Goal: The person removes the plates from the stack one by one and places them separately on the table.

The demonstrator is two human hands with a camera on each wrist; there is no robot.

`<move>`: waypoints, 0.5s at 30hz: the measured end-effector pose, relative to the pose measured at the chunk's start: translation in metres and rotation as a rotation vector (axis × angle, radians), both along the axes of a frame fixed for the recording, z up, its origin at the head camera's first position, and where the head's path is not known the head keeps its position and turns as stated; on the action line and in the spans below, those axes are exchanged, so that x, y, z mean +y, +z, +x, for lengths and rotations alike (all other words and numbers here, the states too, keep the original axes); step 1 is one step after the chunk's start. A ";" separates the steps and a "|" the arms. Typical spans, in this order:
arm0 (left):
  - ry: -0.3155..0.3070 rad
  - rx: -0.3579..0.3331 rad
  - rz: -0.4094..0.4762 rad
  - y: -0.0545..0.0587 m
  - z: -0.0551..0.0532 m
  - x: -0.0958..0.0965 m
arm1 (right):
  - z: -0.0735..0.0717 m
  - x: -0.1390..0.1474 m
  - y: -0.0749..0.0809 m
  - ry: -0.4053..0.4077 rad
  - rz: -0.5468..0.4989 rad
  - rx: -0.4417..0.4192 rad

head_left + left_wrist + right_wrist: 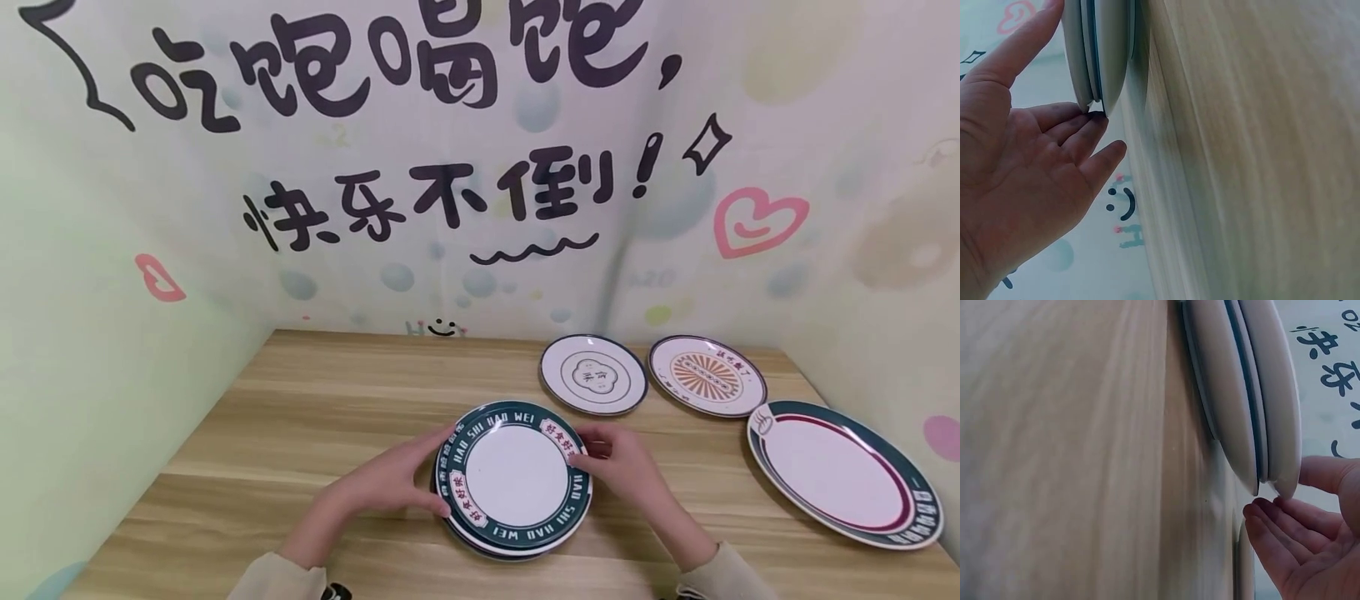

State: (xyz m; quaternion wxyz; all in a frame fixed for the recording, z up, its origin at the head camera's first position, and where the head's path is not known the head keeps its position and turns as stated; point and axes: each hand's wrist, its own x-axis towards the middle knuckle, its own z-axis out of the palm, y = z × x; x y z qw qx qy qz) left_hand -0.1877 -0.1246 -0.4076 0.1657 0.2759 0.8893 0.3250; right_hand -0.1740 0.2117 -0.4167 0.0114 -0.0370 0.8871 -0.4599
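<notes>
A round plate with a dark green lettered rim lies on top of a second plate on the wooden table, near its front edge. My left hand holds the top plate's left rim. In the left wrist view the thumb lies over the top plate and the fingertips sit at the rim, above the lower plate. My right hand holds the right rim the same way. In the right wrist view its fingertips touch under the top plate, beside the lower plate.
Two small round plates lie at the back right. A large oval plate with a green rim lies at the right edge. Decorated walls close in the table at the back and on both sides. Bare wood stretches to the left.
</notes>
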 end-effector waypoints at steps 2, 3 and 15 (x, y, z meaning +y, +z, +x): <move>0.002 -0.004 0.000 0.000 0.000 -0.001 | 0.001 -0.004 0.002 -0.035 0.038 0.011; 0.001 -0.004 0.001 0.000 0.000 -0.001 | 0.002 -0.006 0.002 -0.047 0.055 0.014; 0.028 -0.045 0.021 -0.004 0.002 -0.001 | 0.000 0.001 0.013 -0.063 0.141 0.016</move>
